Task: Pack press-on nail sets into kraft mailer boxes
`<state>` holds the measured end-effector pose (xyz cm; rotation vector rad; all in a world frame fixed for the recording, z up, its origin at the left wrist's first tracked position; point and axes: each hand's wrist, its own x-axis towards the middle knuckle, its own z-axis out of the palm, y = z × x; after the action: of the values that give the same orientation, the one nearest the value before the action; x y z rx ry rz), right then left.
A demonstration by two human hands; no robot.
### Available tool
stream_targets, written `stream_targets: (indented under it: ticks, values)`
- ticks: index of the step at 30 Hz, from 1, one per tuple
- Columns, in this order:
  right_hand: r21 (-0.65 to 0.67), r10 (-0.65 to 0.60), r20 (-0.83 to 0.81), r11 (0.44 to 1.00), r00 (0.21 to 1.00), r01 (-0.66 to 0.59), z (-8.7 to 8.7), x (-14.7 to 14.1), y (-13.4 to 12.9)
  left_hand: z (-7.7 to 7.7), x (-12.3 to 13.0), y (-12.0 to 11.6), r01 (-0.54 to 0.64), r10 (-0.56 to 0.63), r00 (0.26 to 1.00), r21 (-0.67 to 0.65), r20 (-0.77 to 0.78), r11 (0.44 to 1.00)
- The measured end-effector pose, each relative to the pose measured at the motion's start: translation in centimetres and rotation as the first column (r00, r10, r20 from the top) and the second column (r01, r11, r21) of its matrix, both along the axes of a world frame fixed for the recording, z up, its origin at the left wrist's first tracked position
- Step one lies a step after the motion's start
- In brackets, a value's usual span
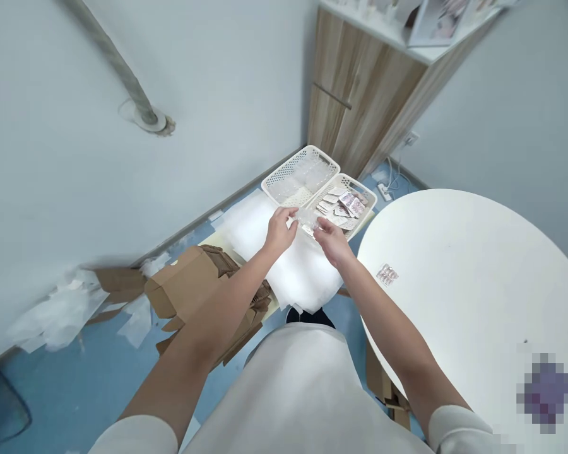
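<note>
A small clear plastic piece (307, 217), perhaps a shallow case, is held between my two hands. My left hand (281, 231) pinches its left end, and my right hand (332, 241) grips the right end. Just beyond are two white perforated baskets side by side. Clear plastic pieces (307, 171) lie in the left basket (275, 178). The right basket (370, 197) contains a loose pile of small printed cards (341, 205). White padded sheeting (296, 274) spreads below my hands.
A round white table (473, 271) stands to the right, bearing a small clear pack (387, 274). Opened cardboard boxes (187, 280) and crumpled wrapping (61, 309) sit on the blue floor at left. A wooden cabinet (360, 88) and a power strip (384, 192) are behind.
</note>
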<state>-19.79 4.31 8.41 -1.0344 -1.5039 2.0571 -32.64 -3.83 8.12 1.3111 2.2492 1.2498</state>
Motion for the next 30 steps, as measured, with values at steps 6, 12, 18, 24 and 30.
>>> stream_targets:
  ticks: [6, 12, 18, 24, 30]
  values:
    - [0.266, -0.150, 0.130, 0.957, 0.980, 0.112, 1.4, 11.5, -6.3, 2.4, 7.5, -4.5, 0.243, -0.244, 0.968, 0.021, 0.050, 0.970]
    - [0.452, -0.302, 0.173, 0.870, 0.937, 0.197, 2.7, 21.7, -9.8, 2.8, 14.9, -5.2, 0.482, -0.458, 0.791, 0.047, 0.404, 0.875]
    - [0.239, -0.438, 0.018, 0.875, 0.899, 0.421, 2.7, 28.6, -11.4, 2.5, 21.9, -4.1, 0.586, -0.477, 0.535, 0.101, 0.697, 0.804]
    - [0.158, -0.529, -0.001, 0.838, 0.849, 0.522, 2.5, 34.5, -11.1, 2.0, 28.1, -1.9, 0.648, -0.485, 0.481, 0.076, 0.730, 0.758]
    - [0.186, -0.547, 0.028, 0.825, 0.837, 0.533, 2.9, 39.3, -8.6, 1.5, 33.3, 0.4, 0.674, -0.511, 0.469, 0.081, 0.720, 0.734]
